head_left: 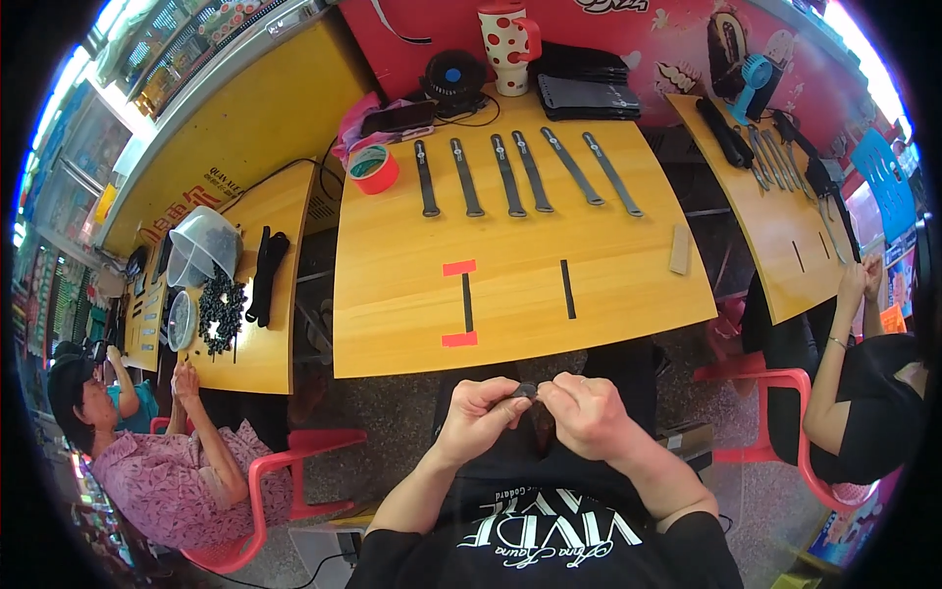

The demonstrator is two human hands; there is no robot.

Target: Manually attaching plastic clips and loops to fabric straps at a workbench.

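Note:
Just off the table's near edge, my left hand (481, 417) and my right hand (589, 414) meet in front of my body. Both are closed, pinching a small dark piece (526, 390) with a rounded end between fingers and thumbs. Most of it is hidden by the fingers, so I cannot tell its exact kind. On the table ahead, several dark grey straps (466, 178) with wider ends lie roughly side by side. Nearer to me are a black strip (467, 302) with red tape (459, 340) at both ends and a second black strip (568, 290).
A red tape roll (374, 175), a black fan (454, 80), a spotted tumbler (507, 49) and stacked dark sheets (591, 96) stand along the back. A flat tan block (679, 249) lies at the right. People sit at side tables, left (172, 471) and right (863, 402).

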